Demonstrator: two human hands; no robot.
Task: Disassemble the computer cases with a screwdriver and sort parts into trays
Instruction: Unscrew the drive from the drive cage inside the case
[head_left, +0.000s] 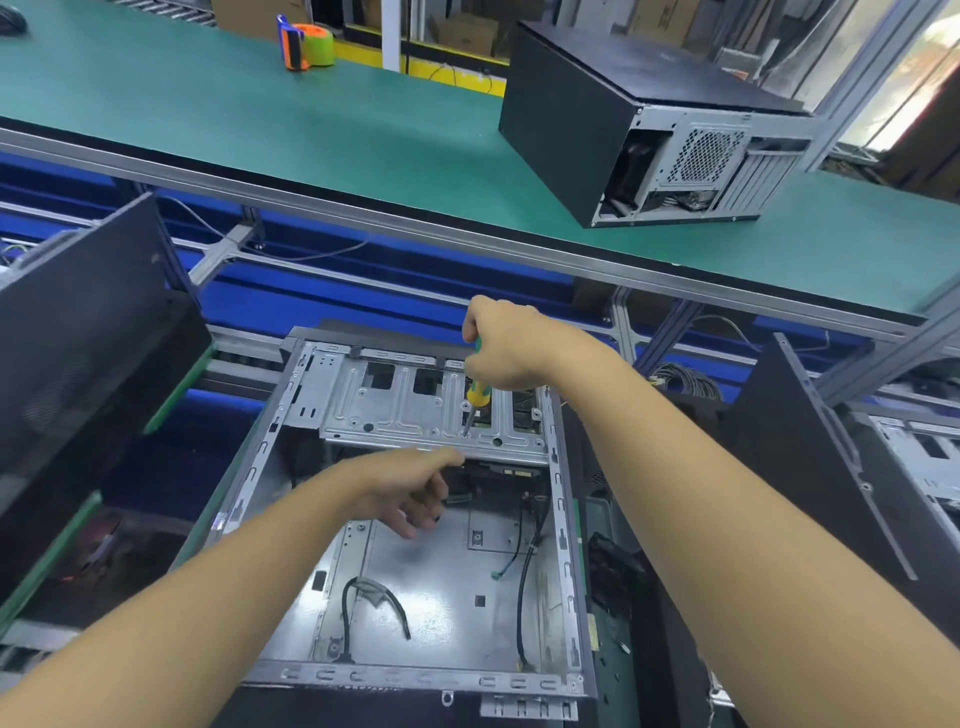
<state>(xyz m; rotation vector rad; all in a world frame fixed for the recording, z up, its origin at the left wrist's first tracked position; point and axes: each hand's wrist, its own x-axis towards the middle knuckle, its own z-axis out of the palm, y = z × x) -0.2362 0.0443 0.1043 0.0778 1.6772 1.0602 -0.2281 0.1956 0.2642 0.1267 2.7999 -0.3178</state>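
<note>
Currently the open grey sheet-steel computer case (415, 678) lies at near centre, its side panel off and its interior facing up. The right hand (506, 345) is clamped round the yellow-and-green-handled screwdriver (477, 392), which is held nearly upright. Its tip is set down on the grey stamped-metal drive bracket (395, 410) spanning the far end of the case. The left hand (410, 493) is apart from the right, just near of the bracket, with fingers loosely curled and nothing held. Its index finger points at the bracket's near edge; contact cannot be confirmed. Loose black cables (363, 597) lie on the case floor. A second, closed black computer case (623, 119) stands on the green conveyor belt (260, 114) at far right. Assessment: the bracket should be stiff and light but thin, with stamped edges likely sharp. Once unscrewed it is best taken by its folded near rim, not through the cut-outs. The screw is small, and a free hand close by would guard against dropping it.
</note>
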